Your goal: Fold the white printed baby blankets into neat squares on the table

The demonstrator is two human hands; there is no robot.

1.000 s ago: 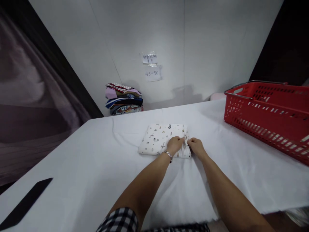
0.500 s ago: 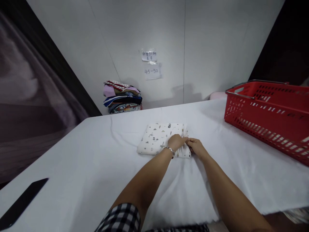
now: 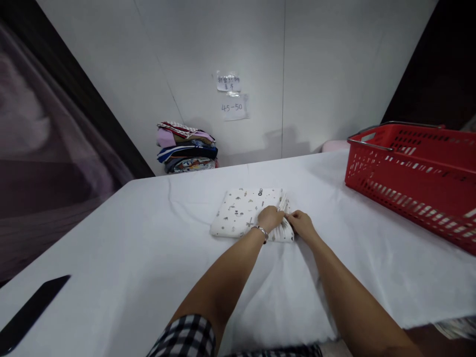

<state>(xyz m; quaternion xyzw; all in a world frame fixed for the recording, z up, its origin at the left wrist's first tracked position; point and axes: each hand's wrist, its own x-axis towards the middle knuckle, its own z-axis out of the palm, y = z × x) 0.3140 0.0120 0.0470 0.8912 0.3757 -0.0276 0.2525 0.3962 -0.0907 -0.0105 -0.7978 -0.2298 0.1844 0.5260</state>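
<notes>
A white cloth [image 3: 238, 210] with small printed figures lies folded into a flat rectangle on the white-covered table [image 3: 167, 277]. Its right side is bunched into narrow pleats. My left hand [image 3: 270, 217], with a bracelet at the wrist, rests on that side with its fingers closed on the gathered fabric. From the right, my right hand [image 3: 301, 224] pinches the pleated edge, its fingertips close to those of my left hand. The fabric under my fingers is partly hidden.
A red plastic basket [image 3: 412, 183] with metal handles stands at the right. Folded clothes [image 3: 188, 148] are stacked by the wall behind the table. A dark flat object [image 3: 33, 312] lies at the front left. Paper labels [image 3: 235, 107] hang on the wall.
My hands have shifted very slightly on the pleated edge, and a small gap shows between their fingertips. The cloth lies nearly as before; the view has moved a little.
</notes>
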